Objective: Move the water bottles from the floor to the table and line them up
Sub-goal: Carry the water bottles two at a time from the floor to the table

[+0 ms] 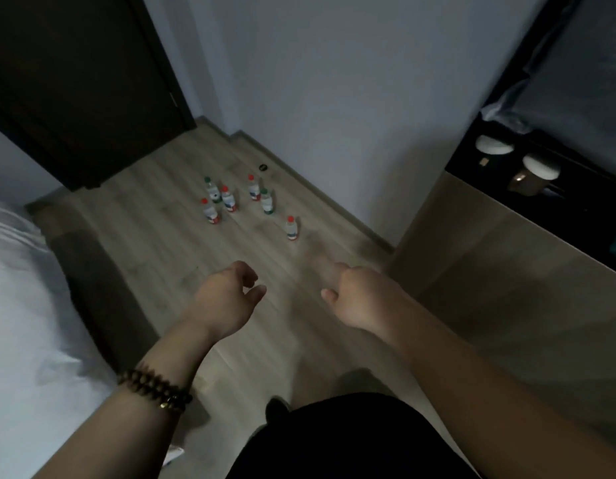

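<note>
- Six small water bottles (229, 200) stand upright on the wooden floor (154, 250) near the wall. Five are bunched together, and one red-capped bottle (291, 229) sits apart, nearest me. I count four red caps and two green.
- My left grip (230, 295) and right grip (356, 299) both hang well short of the bottles with fingers loosely curled, holding nothing. The right is curled tighter and smeared by motion.
- The light wood counter (507, 267) runs along my right side, well apart from the bottles.
- I judge these to be thin clear plastic, so light enough for one grip each. The walls would likely dent under a hard squeeze. I cannot tell how full they are.
- The labelled waist looks like the best place to take hold, as it is firmer and less slick than bare plastic.
- In the cluster the bottles stand close together, so I would come from above and pinch the neck under the cap. They look narrow and easy to tip.
- I would take the lone bottle first.
</note>
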The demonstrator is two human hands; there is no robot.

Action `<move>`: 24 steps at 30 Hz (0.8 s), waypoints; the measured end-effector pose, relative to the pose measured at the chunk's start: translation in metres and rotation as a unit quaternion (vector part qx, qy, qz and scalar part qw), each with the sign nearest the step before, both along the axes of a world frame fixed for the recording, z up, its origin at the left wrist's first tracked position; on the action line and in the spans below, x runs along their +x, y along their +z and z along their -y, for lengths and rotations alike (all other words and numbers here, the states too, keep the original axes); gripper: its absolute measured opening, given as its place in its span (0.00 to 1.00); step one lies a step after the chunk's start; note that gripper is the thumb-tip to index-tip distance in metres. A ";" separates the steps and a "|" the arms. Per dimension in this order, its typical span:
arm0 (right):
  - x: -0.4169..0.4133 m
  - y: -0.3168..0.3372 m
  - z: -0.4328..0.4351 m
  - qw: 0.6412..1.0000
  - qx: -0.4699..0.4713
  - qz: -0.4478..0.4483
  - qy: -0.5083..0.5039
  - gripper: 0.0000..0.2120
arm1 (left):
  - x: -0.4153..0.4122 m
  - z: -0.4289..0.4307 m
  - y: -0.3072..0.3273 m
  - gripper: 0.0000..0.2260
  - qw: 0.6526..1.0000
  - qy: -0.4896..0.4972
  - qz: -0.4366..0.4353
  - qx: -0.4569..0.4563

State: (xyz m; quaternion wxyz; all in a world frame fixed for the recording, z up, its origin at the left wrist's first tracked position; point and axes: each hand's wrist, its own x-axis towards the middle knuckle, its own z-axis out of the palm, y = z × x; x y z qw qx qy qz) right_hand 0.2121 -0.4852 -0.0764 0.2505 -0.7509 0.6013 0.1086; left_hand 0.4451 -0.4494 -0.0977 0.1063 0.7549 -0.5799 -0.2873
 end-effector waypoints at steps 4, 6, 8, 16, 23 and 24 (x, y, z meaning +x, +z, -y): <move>0.064 -0.002 0.038 1.000 0.005 0.019 0.002 0.21 | 0.056 0.037 -0.002 0.09 1.000 0.003 -0.012 -0.012; 0.092 -0.006 0.062 0.999 0.012 0.032 -0.002 0.22 | 0.079 0.057 -0.008 0.09 1.000 0.005 -0.017 -0.007; 0.119 -0.015 0.088 0.999 0.017 0.038 -0.003 0.22 | 0.102 0.080 -0.015 0.09 1.000 0.005 -0.021 -0.002; 0.238 -0.066 0.242 0.997 0.040 0.073 0.000 0.20 | 0.226 0.219 -0.041 0.10 0.999 0.001 0.012 0.032; 0.349 -0.060 0.407 0.995 0.058 0.079 0.010 0.21 | 0.332 0.355 -0.032 0.10 0.998 0.003 0.033 0.061; 0.362 -0.056 0.427 0.995 0.054 0.083 0.011 0.21 | 0.344 0.372 -0.031 0.10 0.998 0.007 0.030 0.053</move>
